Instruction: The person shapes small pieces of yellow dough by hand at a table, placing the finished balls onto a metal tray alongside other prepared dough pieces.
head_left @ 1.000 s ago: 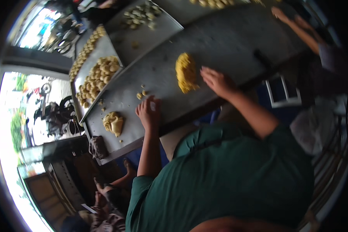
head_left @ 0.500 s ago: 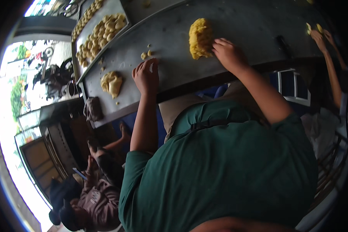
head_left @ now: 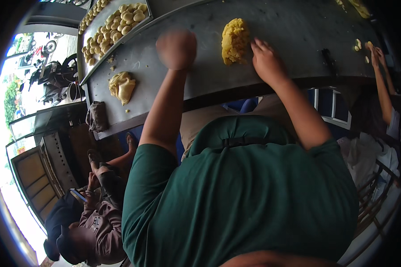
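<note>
A yellow, crumbly mound of filling or dough (head_left: 235, 41) lies on the dark metal table (head_left: 205, 75). Just right of it is my right hand (head_left: 268, 62), fingers stretched out and nothing in them; the fingertips stay a little apart from the mound. My left hand (head_left: 177, 50) is over the table left of the mound, smeared by motion, so its fingers cannot be read. Farther left, near the table's edge, a smooth pale lump of dough (head_left: 121, 88) rests with small crumbs around it.
At the far left stands a tray (head_left: 120, 44) heaped with round dough balls (head_left: 116, 26). A dark cloth (head_left: 96, 116) hangs on the left corner. A black tool (head_left: 328, 58) lies to the right, and beyond it another person's hands (head_left: 375, 55) work with small pale pieces.
My left hand has moved up and right, over the spot where small dough bits lay. My right hand has shifted slightly right, away from the yellow mound. The view has turned a little.
</note>
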